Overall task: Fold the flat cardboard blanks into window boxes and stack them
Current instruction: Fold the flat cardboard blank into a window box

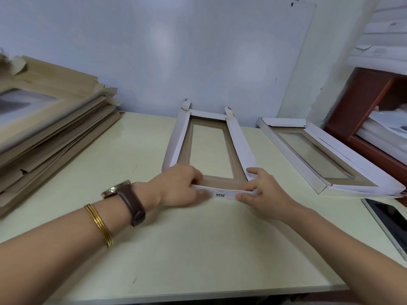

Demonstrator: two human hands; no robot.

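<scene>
A half-folded window box lies in the middle of the table, its long white side walls raised around a clear window. Its near end flap, white with black letters, is lifted. My left hand pinches the flap's left end at the box's near left corner. At the flap's right end my right hand pinches it too, thumb on the outside and fingers inside. A finished window box lies to the right. The pile of flat brown blanks sits at the far left.
A phone or tablet lies face up at the table's right edge. A red-brown shelf with papers stands at the right. The wall rises just behind the boxes. The pale table stretches toward me below my hands.
</scene>
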